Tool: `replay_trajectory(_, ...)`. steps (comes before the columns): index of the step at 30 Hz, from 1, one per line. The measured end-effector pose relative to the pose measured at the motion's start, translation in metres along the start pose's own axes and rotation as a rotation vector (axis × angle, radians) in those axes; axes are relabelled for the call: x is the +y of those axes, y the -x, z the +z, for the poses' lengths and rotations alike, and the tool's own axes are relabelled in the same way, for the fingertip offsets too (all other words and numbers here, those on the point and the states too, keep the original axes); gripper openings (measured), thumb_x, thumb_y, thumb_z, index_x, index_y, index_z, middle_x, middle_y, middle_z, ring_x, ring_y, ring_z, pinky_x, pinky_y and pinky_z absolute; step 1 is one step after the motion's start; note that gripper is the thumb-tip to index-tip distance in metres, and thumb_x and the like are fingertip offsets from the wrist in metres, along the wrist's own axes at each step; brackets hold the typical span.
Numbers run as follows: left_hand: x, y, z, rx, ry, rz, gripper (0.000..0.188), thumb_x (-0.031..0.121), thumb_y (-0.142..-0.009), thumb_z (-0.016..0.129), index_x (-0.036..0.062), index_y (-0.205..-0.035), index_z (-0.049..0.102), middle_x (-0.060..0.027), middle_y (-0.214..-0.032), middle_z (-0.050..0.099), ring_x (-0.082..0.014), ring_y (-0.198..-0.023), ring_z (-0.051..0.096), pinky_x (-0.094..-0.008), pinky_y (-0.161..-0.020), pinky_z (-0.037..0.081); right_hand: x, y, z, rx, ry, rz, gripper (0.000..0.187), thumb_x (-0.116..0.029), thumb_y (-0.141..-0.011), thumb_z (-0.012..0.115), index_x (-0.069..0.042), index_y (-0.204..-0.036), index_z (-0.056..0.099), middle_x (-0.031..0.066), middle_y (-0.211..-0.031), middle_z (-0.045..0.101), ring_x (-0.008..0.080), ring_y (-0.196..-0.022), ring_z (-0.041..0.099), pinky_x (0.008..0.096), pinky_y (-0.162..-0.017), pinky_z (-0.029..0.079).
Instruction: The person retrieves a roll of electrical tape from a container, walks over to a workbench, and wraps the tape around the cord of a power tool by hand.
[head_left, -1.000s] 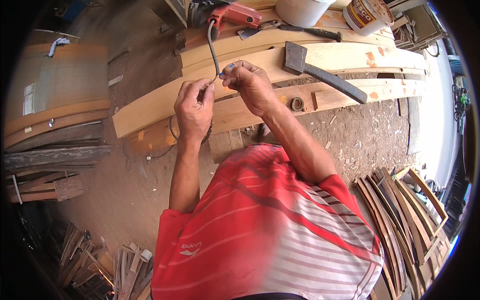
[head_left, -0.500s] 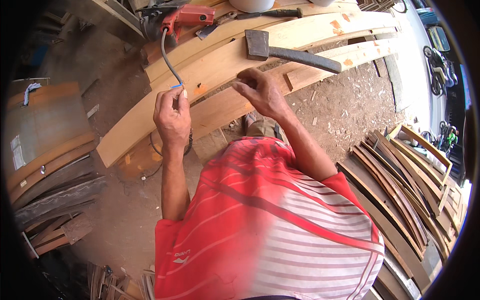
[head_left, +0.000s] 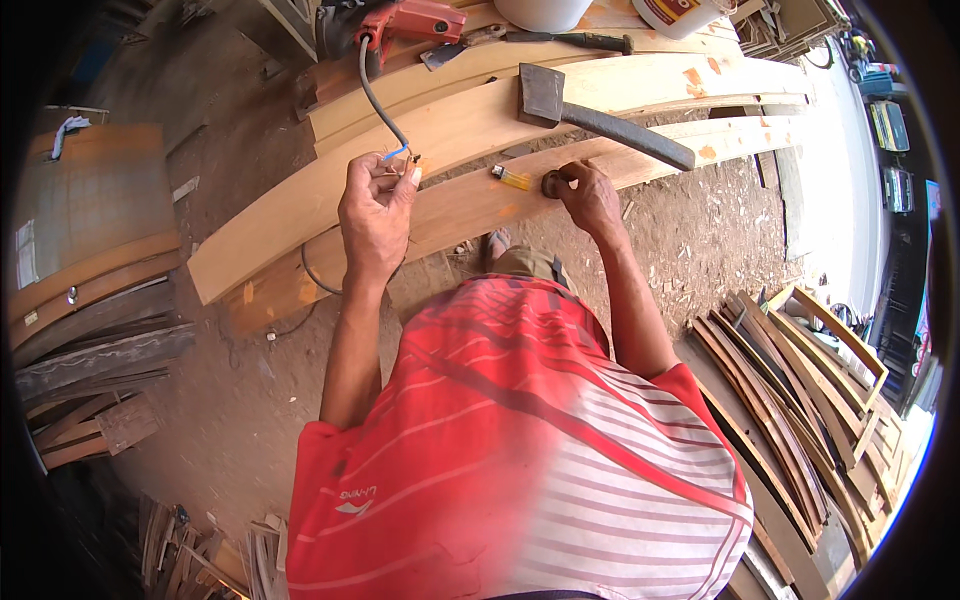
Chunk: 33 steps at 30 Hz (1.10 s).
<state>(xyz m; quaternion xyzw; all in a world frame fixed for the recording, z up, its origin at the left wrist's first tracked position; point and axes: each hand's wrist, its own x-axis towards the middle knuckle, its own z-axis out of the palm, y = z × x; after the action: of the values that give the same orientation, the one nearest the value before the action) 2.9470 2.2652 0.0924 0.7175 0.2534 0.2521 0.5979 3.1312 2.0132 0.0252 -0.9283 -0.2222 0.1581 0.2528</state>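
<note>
Pinched in the fingertips of my left hand is the end of a grey power cable. A blue wire and thin bare copper strands stick out there. The cable runs up to a red power tool at the far side. My right hand is closed on a small dark round roll, which looks like black tape, at the near wooden plank. Just left of it lies a yellow lighter. A hammer with a blocky head rests across the planks beyond my right hand.
A chisel-like tool and a white bucket are at the back, beside a second tub. Stacked curved wood strips lie at right. Wood panels stand at left. Chips litter the dirt floor.
My right hand has moved right and down onto the dark roll; before, it hovered over the planks. The lighter has come into sight. My left hand keeps the cable end, slightly farther right.
</note>
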Motion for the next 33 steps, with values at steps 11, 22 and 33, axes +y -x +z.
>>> replay_trajectory(11,-0.009,0.016,0.003,0.088,-0.005,0.072,0.041,0.002,-0.091,0.072,-0.0018,-0.128,0.054,-0.0147,-0.126,0.059,-0.0221,-0.107,0.065,-0.0356,-0.086,0.058,-0.024,-0.001,-0.013,-0.156,-0.742,0.101,0.019,-0.019,-0.090,0.067,-0.003,-0.100,0.071,0.0108,-0.097,0.073,0.0184,-0.091,0.068,0.0335,-0.080,0.052)
replay_trajectory(22,0.019,0.034,0.032,-0.250,0.068,0.081,0.049,0.017,-0.094,0.073,-0.0025,-0.136,0.055,-0.0123,-0.123,0.064,-0.0184,-0.109,0.063,-0.0332,-0.092,0.055,-0.087,0.027,0.008,-0.418,-1.681,0.086,0.017,-0.019,-0.095,0.070,-0.013,-0.111,0.067,0.0015,-0.105,0.073,0.0134,-0.096,0.065,0.0295,-0.079,0.051)
replay_trajectory(33,-0.002,0.039,0.021,-0.364,0.439,-0.182,0.008,0.005,-0.097,0.065,0.0015,-0.103,0.061,-0.0024,-0.098,0.065,-0.0079,-0.090,0.062,-0.0251,-0.083,0.053,-0.099,0.039,0.010,-0.405,-1.716,0.130,0.019,-0.011,-0.094,0.070,-0.011,-0.112,0.064,0.0088,-0.109,0.071,0.0179,-0.097,0.067,0.0321,-0.084,0.056)
